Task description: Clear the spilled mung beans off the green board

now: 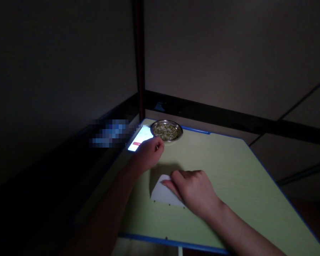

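Note:
My left hand (149, 151) rests loosely curled at the near edge of a lit phone (140, 138), which lies flat near the table's far left corner. The fingers are folded in and hold nothing I can see. My right hand (193, 188) lies palm down with its fingers laid on a white sheet of paper (160, 193) in the middle of the table. A round steel plate (155, 125) filled with small greenish and pale grains stands just right of the phone, a short way beyond my left hand.
The pale green table (229, 170) has a blue rim and stands in a dim room corner. A dark upright post (140, 60) and a dark horizontal rail (229, 117) run behind it. A blurred patch sits left of the phone.

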`<state>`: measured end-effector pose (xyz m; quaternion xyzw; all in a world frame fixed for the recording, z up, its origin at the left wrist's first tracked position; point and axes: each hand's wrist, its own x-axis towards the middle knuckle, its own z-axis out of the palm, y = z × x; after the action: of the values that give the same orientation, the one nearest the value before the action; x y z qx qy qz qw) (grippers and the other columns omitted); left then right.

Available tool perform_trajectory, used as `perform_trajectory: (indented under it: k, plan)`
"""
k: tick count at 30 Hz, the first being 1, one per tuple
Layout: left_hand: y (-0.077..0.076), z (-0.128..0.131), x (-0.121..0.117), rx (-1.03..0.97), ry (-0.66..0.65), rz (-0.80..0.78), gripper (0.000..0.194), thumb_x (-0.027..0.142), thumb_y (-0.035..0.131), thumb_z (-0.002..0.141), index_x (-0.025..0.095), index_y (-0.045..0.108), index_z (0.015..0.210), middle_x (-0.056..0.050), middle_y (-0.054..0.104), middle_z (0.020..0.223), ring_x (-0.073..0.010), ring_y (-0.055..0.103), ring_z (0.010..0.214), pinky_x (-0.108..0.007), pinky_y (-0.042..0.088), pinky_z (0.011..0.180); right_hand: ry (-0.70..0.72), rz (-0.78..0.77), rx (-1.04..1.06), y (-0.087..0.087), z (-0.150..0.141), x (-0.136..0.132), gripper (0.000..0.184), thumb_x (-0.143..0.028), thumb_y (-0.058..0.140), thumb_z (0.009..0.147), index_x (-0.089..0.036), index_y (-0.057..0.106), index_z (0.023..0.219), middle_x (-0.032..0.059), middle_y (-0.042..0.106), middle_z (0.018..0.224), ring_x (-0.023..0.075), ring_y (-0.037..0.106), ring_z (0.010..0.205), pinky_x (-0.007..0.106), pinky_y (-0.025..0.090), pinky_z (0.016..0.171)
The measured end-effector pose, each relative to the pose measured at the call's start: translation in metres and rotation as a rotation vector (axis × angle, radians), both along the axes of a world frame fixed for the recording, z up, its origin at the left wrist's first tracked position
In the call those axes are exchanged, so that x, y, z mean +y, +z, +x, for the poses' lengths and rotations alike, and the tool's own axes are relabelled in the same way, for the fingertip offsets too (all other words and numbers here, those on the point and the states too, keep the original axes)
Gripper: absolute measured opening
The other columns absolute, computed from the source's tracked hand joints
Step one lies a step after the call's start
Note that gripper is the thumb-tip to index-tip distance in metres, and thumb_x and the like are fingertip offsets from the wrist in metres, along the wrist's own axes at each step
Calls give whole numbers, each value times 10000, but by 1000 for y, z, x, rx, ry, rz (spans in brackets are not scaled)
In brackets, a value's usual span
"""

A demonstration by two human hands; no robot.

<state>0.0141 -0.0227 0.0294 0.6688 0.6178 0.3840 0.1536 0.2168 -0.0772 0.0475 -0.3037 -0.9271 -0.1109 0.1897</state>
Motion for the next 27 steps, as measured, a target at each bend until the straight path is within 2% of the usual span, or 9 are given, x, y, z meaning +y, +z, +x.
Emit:
perform_trajectory:
  k: [4, 12, 21, 27]
  plan:
    - [2, 1, -1, 2, -6, 1, 160, 248, 474, 855, 232, 523, 704, 24, 565, 632, -149, 507, 623, -281, 325, 598, 47, -2, -5, 5, 9, -6, 482, -445, 296, 1078, -202, 565, 760, 3, 640, 575, 132, 543, 427, 346, 194, 457]
    - [0, 0, 0, 8, -25, 3, 154, 245, 473, 869, 224, 541, 732, 19, 578, 648, -147, 514, 644, -277, 331, 607, 17, 17, -4, 26, 25, -7, 480, -482, 321, 1072, -205, 570, 769, -1, 634, 569, 130, 550, 437, 344, 211, 481]
    - [2, 1, -1, 19, -27, 6, 169, 252, 474, 877, 222, 550, 728, 23, 578, 646, -144, 515, 635, -279, 326, 602, 137, 27, -34, 17, 3, -8, 417, -409, 368, 1073, -209, 560, 761, -14, 627, 577, 131, 543, 466, 345, 206, 483]
    - [1, 1, -3, 15, -4, 7, 156, 252, 481, 873, 225, 552, 737, 20, 581, 648, -146, 511, 638, -282, 322, 604, 201, 23, -66, 22, 13, -14, 377, -376, 405, 1063, -214, 560, 760, -22, 601, 573, 136, 535, 472, 357, 217, 485]
